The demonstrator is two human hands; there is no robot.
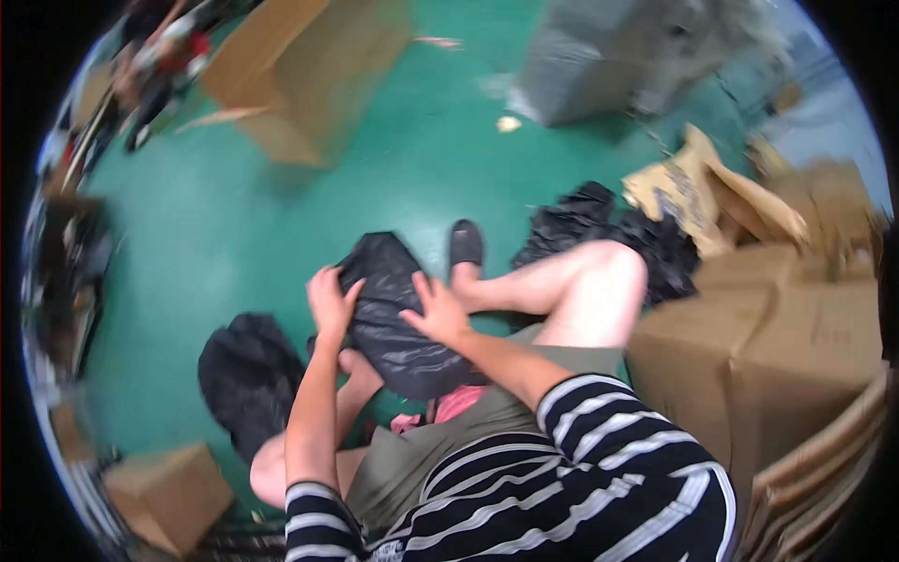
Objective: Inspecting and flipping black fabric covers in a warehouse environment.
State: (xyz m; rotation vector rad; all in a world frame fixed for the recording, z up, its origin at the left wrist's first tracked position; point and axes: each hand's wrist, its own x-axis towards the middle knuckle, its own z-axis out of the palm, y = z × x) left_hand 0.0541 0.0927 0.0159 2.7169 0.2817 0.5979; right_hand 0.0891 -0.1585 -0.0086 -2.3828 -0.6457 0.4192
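A black, crinkly bag (pixel 393 323), rounded and full-looking, stands between my legs. My left hand (pixel 328 302) is at its left edge, thumb apart from the fingers and touching the black surface. On the right side of the bag lies my right hand (pixel 438 312), its fingers spread over the material. Something pink (pixel 457 403) shows just below the bag, by my shorts; its kind is hard to make out. Another black bag (pixel 248 379) rests on the floor left of my left leg.
Crumpled black plastic (pixel 581 225) lies beyond my right knee. Cardboard boxes (pixel 702 328) and torn brown paper (pixel 702 187) crowd the right. A tall carton (pixel 309 75) and a grey wrapped bundle (pixel 599 56) stand farther off; a small box (pixel 170 496) sits lower left. Another person is at the upper left.
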